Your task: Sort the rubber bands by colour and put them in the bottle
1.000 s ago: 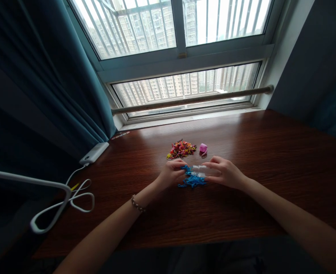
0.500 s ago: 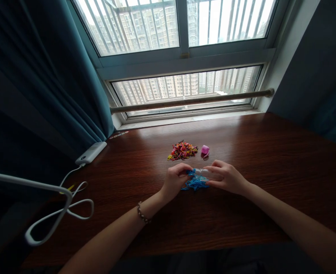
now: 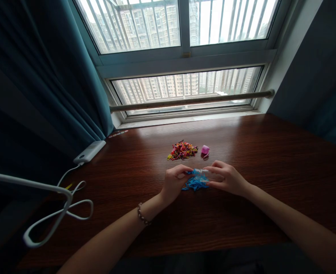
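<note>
Left hand (image 3: pixel 174 183): fingers pinching blue strands (image 3: pixel 191 172) at the container's nine-o'clock end; exact hold too small to tell
Right hand (image 3: pixel 230 177): fingers gripping the clear container (image 3: pixel 212 176) from three o'clock, partly hiding it
Blue pile (image 3: pixel 196 184): seven o'clock, partly covered
Forearms (image 3: pixel 287 213): angled in from eight and four o'clock, cut off by the frame
Worktop (image 3: pixel 273 167): multicoloured heap (image 3: pixel 182 150) at ten, pink object (image 3: pixel 205 149) at twelve

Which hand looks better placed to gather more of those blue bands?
Probably the left hand: it seems to be pinching some beside the loose blue bands, while the right hand is occupied holding the clear container.
</note>
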The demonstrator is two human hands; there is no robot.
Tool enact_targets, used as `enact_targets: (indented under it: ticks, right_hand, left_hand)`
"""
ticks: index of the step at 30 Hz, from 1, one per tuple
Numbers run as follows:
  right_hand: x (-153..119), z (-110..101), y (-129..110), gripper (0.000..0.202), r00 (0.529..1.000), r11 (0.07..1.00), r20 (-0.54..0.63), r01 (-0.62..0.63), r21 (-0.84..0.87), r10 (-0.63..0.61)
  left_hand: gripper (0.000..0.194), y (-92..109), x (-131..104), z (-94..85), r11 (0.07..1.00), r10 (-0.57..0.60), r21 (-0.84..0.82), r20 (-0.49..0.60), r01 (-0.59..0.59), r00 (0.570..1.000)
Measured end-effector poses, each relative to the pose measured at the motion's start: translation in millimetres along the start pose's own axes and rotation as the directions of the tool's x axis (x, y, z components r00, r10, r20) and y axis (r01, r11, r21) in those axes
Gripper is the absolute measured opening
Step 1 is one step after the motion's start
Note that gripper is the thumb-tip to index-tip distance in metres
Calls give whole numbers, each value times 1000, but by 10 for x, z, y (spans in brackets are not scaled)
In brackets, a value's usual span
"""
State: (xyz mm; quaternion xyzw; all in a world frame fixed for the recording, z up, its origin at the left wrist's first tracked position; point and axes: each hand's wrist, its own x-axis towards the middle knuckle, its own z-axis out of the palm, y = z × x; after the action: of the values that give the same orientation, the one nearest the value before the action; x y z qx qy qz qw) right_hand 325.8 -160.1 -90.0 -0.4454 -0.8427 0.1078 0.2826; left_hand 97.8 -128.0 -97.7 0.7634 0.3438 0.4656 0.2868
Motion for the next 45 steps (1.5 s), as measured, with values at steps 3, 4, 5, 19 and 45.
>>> enact_targets:
  ticks: [3,4,5,19,45]
  right_hand:
    - [0,2,0,43,1000,1000,-3,1,0,-1]
    - [-1,3,2,43,1000,1000,-3,0,-2,0]
    - [-1,5,5,43,1000,1000,-3,-2,-5,2]
    - [-7,19,23,42,1000,1000,-25,-9,-4,9]
    - [-2,-13,5,41,999,1000,-51,-3,1,4]
  left_hand:
    - [10,-1,29,-8,996,83,14,0,-83,997]
    - [10,-3,36,-8,996,93,9,1,-93,996]
    - [10,-4,40,-7,996,94,3,1,-94,996]
    - [9,28,18,10,989,57,-140,1,-56,998]
    - [18,38,23,-9,995,97,22,19,-97,995]
